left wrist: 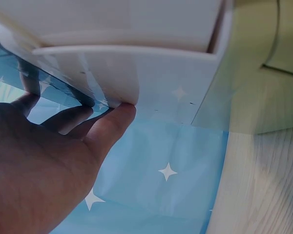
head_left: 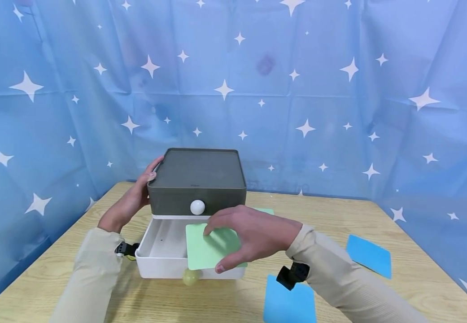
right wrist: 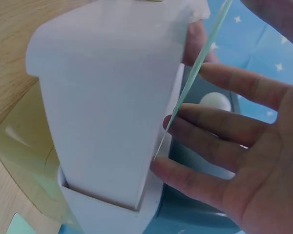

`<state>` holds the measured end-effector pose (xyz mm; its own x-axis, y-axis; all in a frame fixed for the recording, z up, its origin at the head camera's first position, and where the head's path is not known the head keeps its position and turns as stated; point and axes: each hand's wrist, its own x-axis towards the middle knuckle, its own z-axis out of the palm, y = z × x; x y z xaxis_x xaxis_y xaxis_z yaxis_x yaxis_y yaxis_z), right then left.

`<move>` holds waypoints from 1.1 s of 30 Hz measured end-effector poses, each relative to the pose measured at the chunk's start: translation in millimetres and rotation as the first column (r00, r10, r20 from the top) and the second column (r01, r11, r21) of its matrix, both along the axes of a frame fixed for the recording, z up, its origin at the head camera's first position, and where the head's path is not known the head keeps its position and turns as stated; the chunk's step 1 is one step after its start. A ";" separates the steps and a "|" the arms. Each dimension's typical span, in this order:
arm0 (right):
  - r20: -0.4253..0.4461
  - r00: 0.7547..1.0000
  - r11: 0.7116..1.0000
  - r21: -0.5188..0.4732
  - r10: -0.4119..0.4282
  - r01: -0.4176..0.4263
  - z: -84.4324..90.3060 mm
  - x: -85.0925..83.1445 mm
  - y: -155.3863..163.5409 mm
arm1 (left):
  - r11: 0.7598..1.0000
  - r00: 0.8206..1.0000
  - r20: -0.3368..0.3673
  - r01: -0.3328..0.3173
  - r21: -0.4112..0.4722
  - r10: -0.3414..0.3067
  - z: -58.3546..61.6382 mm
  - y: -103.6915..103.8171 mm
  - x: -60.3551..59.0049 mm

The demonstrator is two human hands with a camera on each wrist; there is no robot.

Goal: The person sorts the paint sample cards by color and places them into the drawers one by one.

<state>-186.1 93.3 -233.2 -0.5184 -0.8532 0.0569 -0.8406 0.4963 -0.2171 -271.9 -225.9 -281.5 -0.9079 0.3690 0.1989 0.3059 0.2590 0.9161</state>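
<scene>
The green card (head_left: 198,249) is pale like mint, flat and nearly square, with round corners, and from where I stand it is in the air over the front of the white drawer (head_left: 164,268). Seen from the right wrist, it is just a thin slanted line, so it must be about as thin as paper. The right hand (head_left: 245,233) is holding that card, with its back up, its fingers bent over and its thumb down by the low edge. The left hand (head_left: 136,193) holds nothing; its fingers are spread and fairly straight, and they touch the left side of the gray box (head_left: 201,168). That box looks smooth and dull, with a raised rim round its top and 1 round white knob (head_left: 197,207) (like a ping-pong ball). The white drawer sticks out below it, shiny, with soft corners and a yellow-green knob (head_left: 190,277). I see 2 blue cards, 1 near the front (head_left: 290,300) and 1 farther right (head_left: 368,255), on the wooden table (head_left: 330,211), which has streaky lines. The cream sleeves (head_left: 342,273) have fine ribs, and the blue curtain (head_left: 233,116) is wrinkled, with white stars.
</scene>
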 end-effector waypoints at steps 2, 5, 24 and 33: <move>-0.002 1.000 1.000 0.007 0.000 0.000 -1.5 -2.1 -0.1 | 1.000 1.000 0.000 0.000 -0.002 0.000 -0.1 0.0 0.0; 0.003 1.000 1.000 0.011 -0.007 0.007 -3.0 -5.2 0.6 | 1.000 1.000 -0.005 0.000 -0.004 0.000 0.1 0.2 -0.4; 0.048 0.999 1.000 0.024 -0.019 0.018 -7.6 -9.2 0.2 | 1.000 1.000 -0.006 0.013 0.014 -0.013 0.6 0.7 0.3; 0.040 0.999 1.000 0.013 -0.022 0.021 -8.8 -8.2 -0.3 | 1.000 1.000 -0.007 0.011 0.015 -0.011 -0.5 1.0 -0.2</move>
